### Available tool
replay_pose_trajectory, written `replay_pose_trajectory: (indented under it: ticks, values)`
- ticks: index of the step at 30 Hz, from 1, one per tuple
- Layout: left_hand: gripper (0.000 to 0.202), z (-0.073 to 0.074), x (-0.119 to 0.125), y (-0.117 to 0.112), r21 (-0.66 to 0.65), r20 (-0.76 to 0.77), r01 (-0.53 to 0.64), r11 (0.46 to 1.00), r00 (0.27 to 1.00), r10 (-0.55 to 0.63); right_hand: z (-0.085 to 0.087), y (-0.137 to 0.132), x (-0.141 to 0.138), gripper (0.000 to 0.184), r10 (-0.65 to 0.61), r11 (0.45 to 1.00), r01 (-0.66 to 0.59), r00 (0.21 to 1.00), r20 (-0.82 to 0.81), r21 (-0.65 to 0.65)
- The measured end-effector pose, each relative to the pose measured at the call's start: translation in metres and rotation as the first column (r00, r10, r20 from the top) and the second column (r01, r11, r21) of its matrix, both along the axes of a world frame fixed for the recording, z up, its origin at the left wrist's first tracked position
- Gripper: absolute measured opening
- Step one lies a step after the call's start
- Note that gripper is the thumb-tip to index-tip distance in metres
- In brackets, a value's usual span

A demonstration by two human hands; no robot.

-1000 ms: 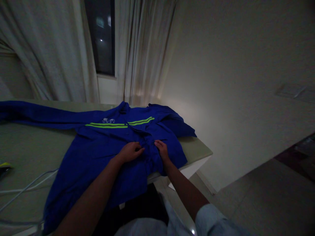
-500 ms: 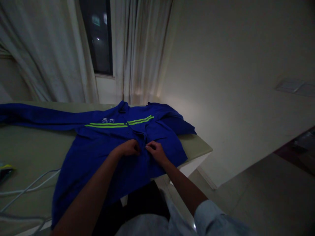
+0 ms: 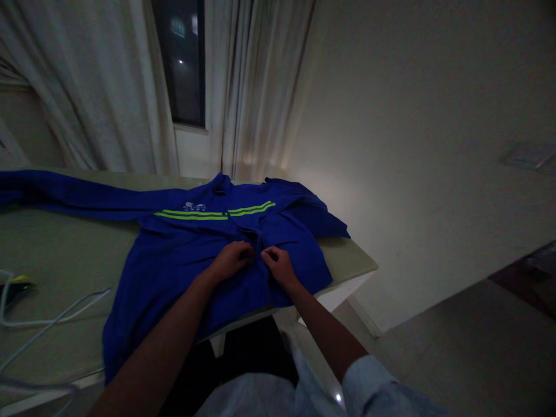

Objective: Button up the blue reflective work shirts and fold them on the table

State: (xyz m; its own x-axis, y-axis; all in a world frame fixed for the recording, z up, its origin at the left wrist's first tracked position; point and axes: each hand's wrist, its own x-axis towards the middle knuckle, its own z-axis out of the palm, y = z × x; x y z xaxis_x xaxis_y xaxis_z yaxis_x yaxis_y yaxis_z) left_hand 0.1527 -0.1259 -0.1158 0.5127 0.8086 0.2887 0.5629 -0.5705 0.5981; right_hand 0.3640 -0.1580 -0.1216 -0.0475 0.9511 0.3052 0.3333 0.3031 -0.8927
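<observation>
A blue work jacket [image 3: 174,249] with yellow-green stripes across the chest and a small white print lies front up on the table. One sleeve stretches out to the left; the other is folded at the right. My left hand [image 3: 234,256] is closed on the jacket's front edge, its fingertips partly hidden. Just to its right, my right hand [image 3: 277,263] pinches the other side of the front opening with thumb and forefinger. The opening gapes a little above both hands. Whether a button is between the fingers is too dark to make out.
The pale green table [image 3: 56,249] ends at a corner on the right, close to a wall [image 3: 412,145]. White cables [image 3: 52,321] and a black-and-yellow object [image 3: 17,289] lie at the left. Curtains [image 3: 99,87] and a dark window [image 3: 182,63] are behind.
Both hands stay at the jacket's front opening, shifting only slightly. The jacket's lower edge has drawn up a little, baring the table's front edge. The view has moved slightly.
</observation>
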Motion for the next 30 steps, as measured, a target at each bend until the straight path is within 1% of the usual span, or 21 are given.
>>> replay_pose_trajectory:
  ticks: [4,7,10,13,16,21,25,30]
  values:
    - [0.024,0.001,0.001,-0.001,0.033,0.013,-0.017,0.999,1.0,0.017,-0.001,0.0,0.0,0.028,-0.017,1.0,0.016,1.0,0.026,0.022]
    - [0.027,0.002,0.002,-0.004,0.076,0.013,-0.026,0.997,1.0,0.025,0.001,-0.002,0.0,0.029,-0.087,0.995,0.085,0.996,0.032,0.049]
    - [0.029,0.003,0.003,-0.008,0.133,-0.023,-0.021,0.991,0.999,0.024,0.002,-0.005,-0.002,0.027,-0.136,0.988,0.129,0.987,0.082,0.087]
    - [0.038,0.006,0.006,-0.012,0.183,-0.077,-0.005,0.983,0.997,0.02,0.003,-0.006,-0.004,0.023,-0.114,0.99,0.1,0.984,0.135,0.102]
    - [0.046,0.008,0.008,-0.015,0.22,-0.122,0.007,0.976,0.992,0.02,0.002,-0.005,-0.006,0.023,-0.076,0.992,0.059,0.984,0.16,0.107]
    - [0.034,0.006,0.008,-0.015,0.253,-0.16,-0.024,0.967,0.985,0.066,0.001,-0.004,-0.005,0.023,-0.037,0.995,0.02,0.985,0.168,0.1]
    - [0.032,0.004,0.008,-0.013,0.264,-0.169,-0.041,0.964,0.982,0.088,0.001,-0.004,-0.005,0.026,-0.036,0.996,0.021,0.986,0.165,0.092]
    - [0.029,0.002,0.008,-0.012,0.274,-0.172,-0.033,0.961,0.982,0.083,0.002,-0.004,-0.005,0.035,-0.051,0.993,0.034,0.986,0.157,0.11]
